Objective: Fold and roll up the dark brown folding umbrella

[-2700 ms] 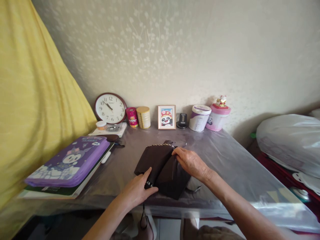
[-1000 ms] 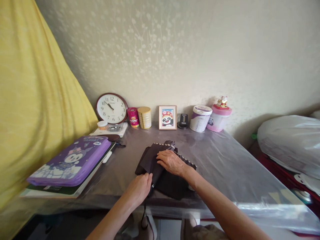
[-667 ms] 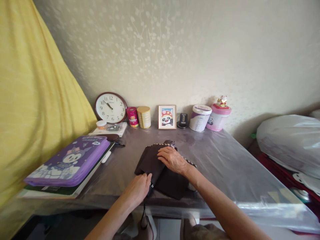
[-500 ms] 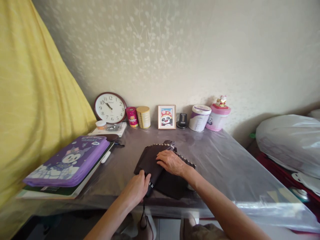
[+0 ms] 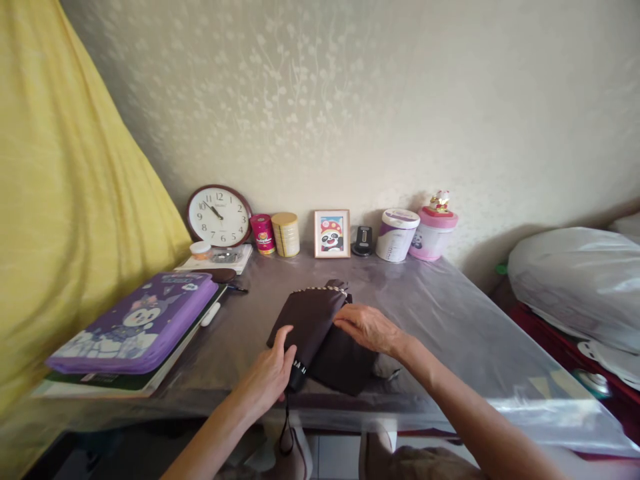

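Fingers of the left hand (image 5: 270,377) are curled closed around the handle end of the dark brown folding umbrella (image 5: 311,319), which lies near the front edge of the table. The right hand (image 5: 367,328) rests flat on its cloth, fingers stretched and close together, clamping nothing. For a tidy fold, I think the left hand should hold the handle firm while the right palm smooths each flap tight toward the middle, so no cloth bulges. At the left hangs a big yellow curtain (image 5: 75,220); the table (image 5: 450,320) wears a clear plastic sheet; a pale plastic bag (image 5: 575,280) lies at the right; then a purple case (image 5: 135,320), a clock (image 5: 219,215), a small picture frame (image 5: 332,233).
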Demonstrator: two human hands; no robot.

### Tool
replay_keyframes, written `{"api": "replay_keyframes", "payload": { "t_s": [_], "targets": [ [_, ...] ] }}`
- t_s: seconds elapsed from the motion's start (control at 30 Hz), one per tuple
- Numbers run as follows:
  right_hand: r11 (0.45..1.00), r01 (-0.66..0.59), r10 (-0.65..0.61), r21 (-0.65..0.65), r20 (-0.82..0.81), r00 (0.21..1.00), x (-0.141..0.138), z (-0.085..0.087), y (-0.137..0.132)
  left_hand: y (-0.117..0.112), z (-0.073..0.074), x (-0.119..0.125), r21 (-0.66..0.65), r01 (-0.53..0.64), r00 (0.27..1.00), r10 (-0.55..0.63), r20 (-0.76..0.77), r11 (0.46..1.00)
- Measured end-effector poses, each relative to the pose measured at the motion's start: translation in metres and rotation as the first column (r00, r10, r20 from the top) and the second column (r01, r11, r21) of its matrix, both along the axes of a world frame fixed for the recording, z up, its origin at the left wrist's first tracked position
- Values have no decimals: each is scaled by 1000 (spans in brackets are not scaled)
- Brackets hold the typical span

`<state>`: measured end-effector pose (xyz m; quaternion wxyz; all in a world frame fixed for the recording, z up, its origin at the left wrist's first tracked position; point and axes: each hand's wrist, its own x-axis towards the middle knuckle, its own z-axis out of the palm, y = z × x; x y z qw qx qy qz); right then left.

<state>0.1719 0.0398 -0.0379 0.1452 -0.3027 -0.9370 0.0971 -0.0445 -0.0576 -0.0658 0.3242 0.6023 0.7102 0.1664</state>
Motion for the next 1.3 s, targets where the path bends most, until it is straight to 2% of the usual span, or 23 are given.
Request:
{"api": "replay_keyframes", "payload": {
  "t_s": [0.07, 0.17, 0.33, 0.63, 0.87, 1.13, 1.3],
  "targets": [
    [996, -64, 66, -66, 28, 997, 7, 3, -7, -3, 1, 1, 29, 97, 995, -96, -29, 995],
    [986, -90, 104, -141, 88, 991, 13, 2, -16, -5, -3, 2, 89, 217, 970, -205, -128, 972],
    [966, -76, 131, -247, 212, 969, 12, -4, -24, -5, -10, 6, 75, 209, 957, -188, -220, 975],
    [932, -74, 187, -355, 295, 937, 10, -3, -32, -3, -3, 0, 96, 192, 908, -139, -394, 977],
    [938, -98, 201, -334, 289, 936, 11, -11, -29, -1, -10, -1, 69, 180, 894, -134, -428, 981],
    [939, -101, 190, -330, 248, 950, 14, -7, -25, -1, -10, -3, 61, 194, 909, -156, -387, 979],
    [964, -122, 181, -235, 250, 951, 14, -14, -15, -2, -10, -3, 64, 196, 913, -158, -376, 979]
  ]
}}
